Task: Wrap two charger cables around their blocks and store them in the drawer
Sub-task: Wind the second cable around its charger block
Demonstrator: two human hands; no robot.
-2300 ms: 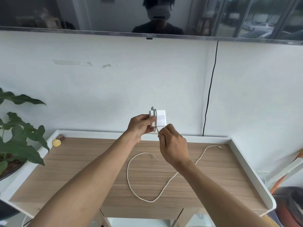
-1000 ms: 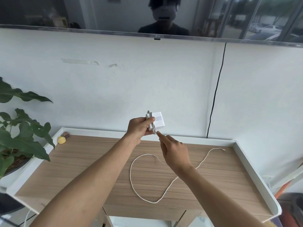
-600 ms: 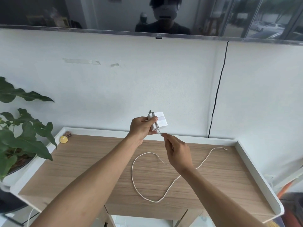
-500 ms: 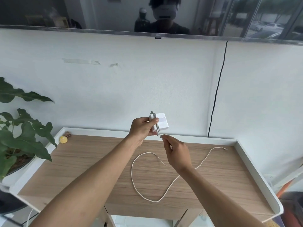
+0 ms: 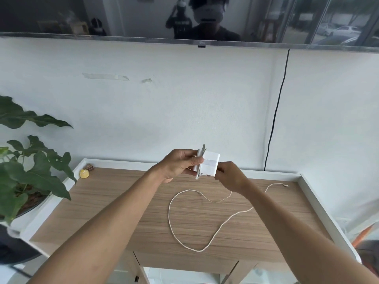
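Observation:
I hold a white charger block (image 5: 211,166) up above the far side of the wooden table (image 5: 127,214). My left hand (image 5: 178,163) grips its left side, thumb pressing a turn of cable against it. My right hand (image 5: 229,176) is at the block's lower right corner and pinches the white cable (image 5: 174,228). From there the cable drops to the tabletop, runs in a big loop toward the front edge, and ends in a small plug (image 5: 285,185) at the far right. Only one charger is in view, and no drawer shows.
A leafy potted plant (image 5: 26,171) stands off the table's left side. A small yellow object (image 5: 84,173) lies in the far left corner. The table has a raised white rim (image 5: 328,210). A black wire (image 5: 275,111) hangs down the wall from a screen above.
My right hand has moved from under the block's left edge round to its right corner, drawing the cable across. The loop on the table has shifted slightly.

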